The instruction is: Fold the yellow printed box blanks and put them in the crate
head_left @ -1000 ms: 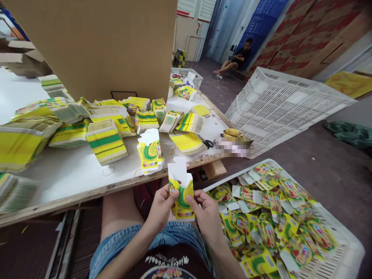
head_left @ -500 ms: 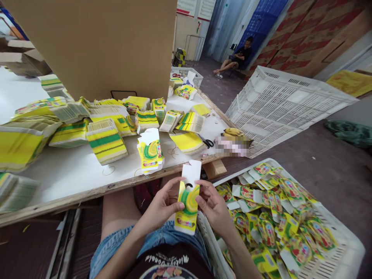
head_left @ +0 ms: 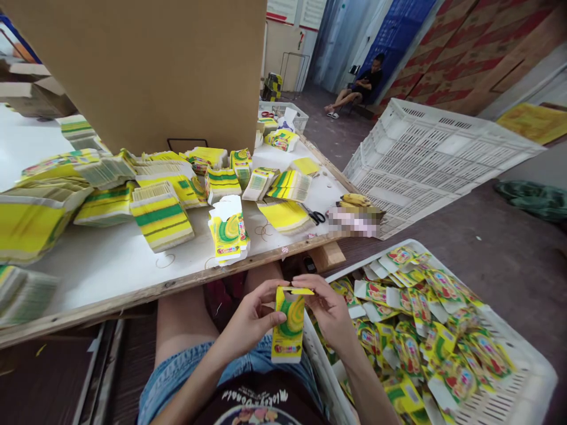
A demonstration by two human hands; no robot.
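Note:
Above my lap, a small yellow and green carton point(head_left: 289, 330) is held upright between both hands. My left hand point(head_left: 259, 310) grips its left side, thumb on the front and fingers at the top edge. At the top right, the fingers of my right hand point(head_left: 325, 304) press on the folded-over flap. A short pile of similar flat cartons point(head_left: 228, 233) lies at the table edge in front of me. To my right, a white plastic crate point(head_left: 527, 360) holds many yellow cartons point(head_left: 411, 348).
Bundles of flat cartons point(head_left: 162, 215) cover much of the white table point(head_left: 106, 254). Black-handled scissors point(head_left: 317, 217) and bananas point(head_left: 354, 200) lie near its right corner. A big cardboard box point(head_left: 155, 71) stands behind. Stacked white crates point(head_left: 434, 159) rise at right; a person point(head_left: 370, 79) sits beyond.
The carton's white top flap stood up before; now it is folded down over the top. My right hand has moved up to the carton's top edge.

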